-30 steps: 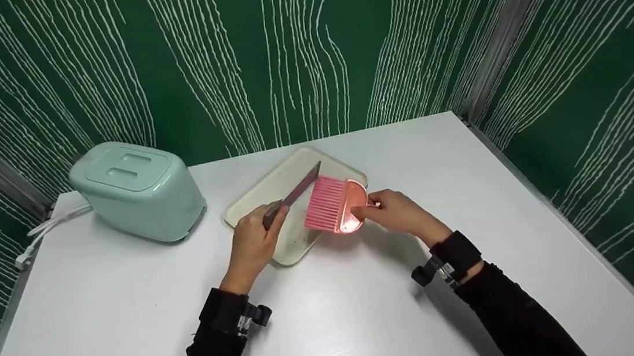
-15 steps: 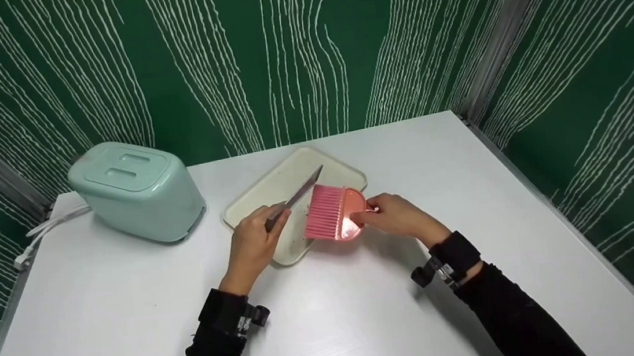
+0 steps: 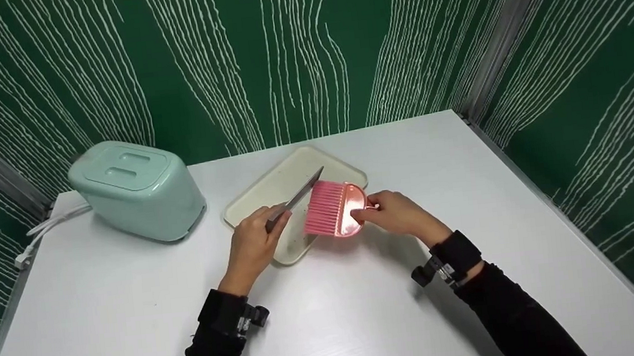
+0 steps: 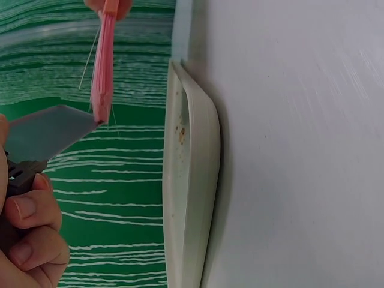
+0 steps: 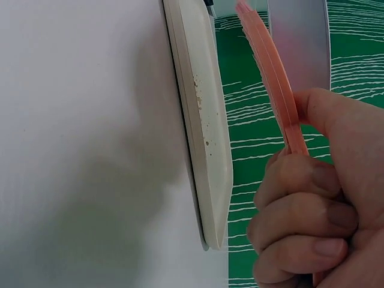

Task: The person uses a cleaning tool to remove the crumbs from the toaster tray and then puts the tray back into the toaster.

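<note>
My left hand [image 3: 254,239] grips the black end of a thin metal crumb tray [image 3: 302,192], held tilted above a shallow cream tray [image 3: 260,196]. In the right hand [image 3: 399,212] is a hand brush with pink bristles [image 3: 324,207] and a shiny orange-pink head [image 3: 353,212]. Thumb and curled fingers hold its handle in the right wrist view. Seen from the left wrist, the bristle tips meet the far edge of the metal sheet [image 4: 51,132]. Brown crumbs [image 4: 181,133] lie in the cream tray below. The brush hides part of that tray in the head view.
A mint-green toaster [image 3: 138,192] stands at the table's back left, its white cord and plug [image 3: 25,259] by the left edge. The white table [image 3: 331,328] meets green walls with white wavy lines [image 3: 305,57] behind.
The brush swept toward me along the metal crumb tray, then came slightly back up. Its head turned a little. The left hand stayed nearly still, with the crumb tray's tilt slightly altered.
</note>
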